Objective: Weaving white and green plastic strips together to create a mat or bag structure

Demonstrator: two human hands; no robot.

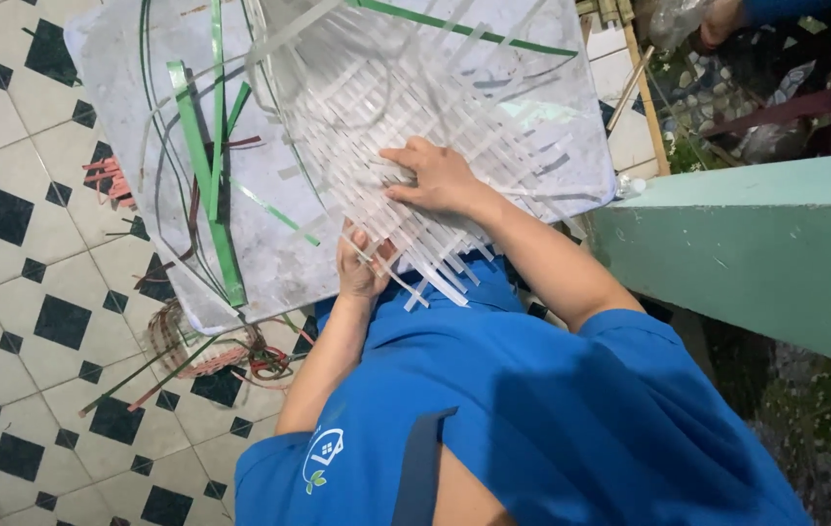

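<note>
Looks like a home porch or courtyard used as a small hand-weaving spot, not a proper workshop; the floor [36, 292] is white tile with black diamond insets, the kind you get on a house veranda; a worn clear sheet [143, 117] is laid over it as a work mat; loose green strips [209, 185] and a heap of red and green offcuts [230, 356] lie scattered around; a half-woven mat of white strips [377, 107] sits on the sheet; a pale green painted low wall [756, 253] with chipped spots runs along one side, with pebbles and plants [717, 97] beyond it, so it opens to the outdoors.
</note>
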